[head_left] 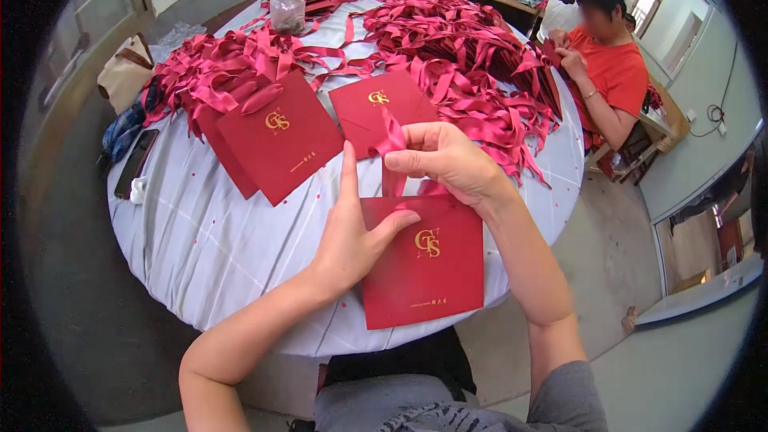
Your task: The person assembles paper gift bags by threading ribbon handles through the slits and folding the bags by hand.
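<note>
A flat red paper gift bag (424, 280) with gold print lies at the table's near edge, in front of me. From its top rises a pink satin ribbon (392, 142), pinched between the thumb and fingers of my right hand (444, 160). My left hand (352, 236) is at the bag's upper left corner, index finger stretched upward and thumb spread out over the bag's front. Its other fingers are partly hidden. Just beyond my hands lies another red bag (360, 116), and to the left several overlapping red bags (292, 156).
Heaps of pink ribbons (448, 40) and red bags cover the far side of the round white-clothed table (224, 264). A phone (138, 162) and a cream bag (126, 72) are at the left edge. A co-worker in an orange shirt (612, 72) handles a red item at right.
</note>
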`<state>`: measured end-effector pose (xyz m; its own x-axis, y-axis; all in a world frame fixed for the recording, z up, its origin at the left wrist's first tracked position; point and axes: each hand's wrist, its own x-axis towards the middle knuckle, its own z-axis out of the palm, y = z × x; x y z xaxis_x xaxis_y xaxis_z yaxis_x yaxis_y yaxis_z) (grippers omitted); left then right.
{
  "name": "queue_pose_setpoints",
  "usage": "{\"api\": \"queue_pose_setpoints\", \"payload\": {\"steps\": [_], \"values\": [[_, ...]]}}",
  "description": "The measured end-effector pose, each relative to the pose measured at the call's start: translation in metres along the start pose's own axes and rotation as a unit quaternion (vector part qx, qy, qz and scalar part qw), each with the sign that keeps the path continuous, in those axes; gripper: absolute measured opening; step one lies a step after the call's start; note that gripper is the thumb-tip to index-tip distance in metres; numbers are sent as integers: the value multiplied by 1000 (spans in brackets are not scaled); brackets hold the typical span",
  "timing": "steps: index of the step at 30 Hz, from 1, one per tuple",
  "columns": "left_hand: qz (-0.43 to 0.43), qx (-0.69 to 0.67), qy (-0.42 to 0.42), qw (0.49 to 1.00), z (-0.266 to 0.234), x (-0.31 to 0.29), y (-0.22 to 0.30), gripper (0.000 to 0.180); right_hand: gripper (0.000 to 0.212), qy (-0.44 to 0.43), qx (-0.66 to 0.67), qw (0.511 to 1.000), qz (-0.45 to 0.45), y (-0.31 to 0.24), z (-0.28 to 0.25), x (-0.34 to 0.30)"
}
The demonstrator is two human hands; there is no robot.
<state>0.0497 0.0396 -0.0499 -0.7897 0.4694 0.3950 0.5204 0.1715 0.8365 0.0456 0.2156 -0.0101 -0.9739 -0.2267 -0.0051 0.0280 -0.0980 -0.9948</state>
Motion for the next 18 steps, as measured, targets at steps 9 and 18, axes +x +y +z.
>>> {"api": "queue_pose_setpoints", "payload": {"steps": [9,18], "values": [[-42,-134,-67,988,8,0,-16,44,12,89,6,993,-74,-3,-1,0],[-221,-243,-129,936,0,1,7,26,11,93,-36,992,-72,0,-3,0]]}}
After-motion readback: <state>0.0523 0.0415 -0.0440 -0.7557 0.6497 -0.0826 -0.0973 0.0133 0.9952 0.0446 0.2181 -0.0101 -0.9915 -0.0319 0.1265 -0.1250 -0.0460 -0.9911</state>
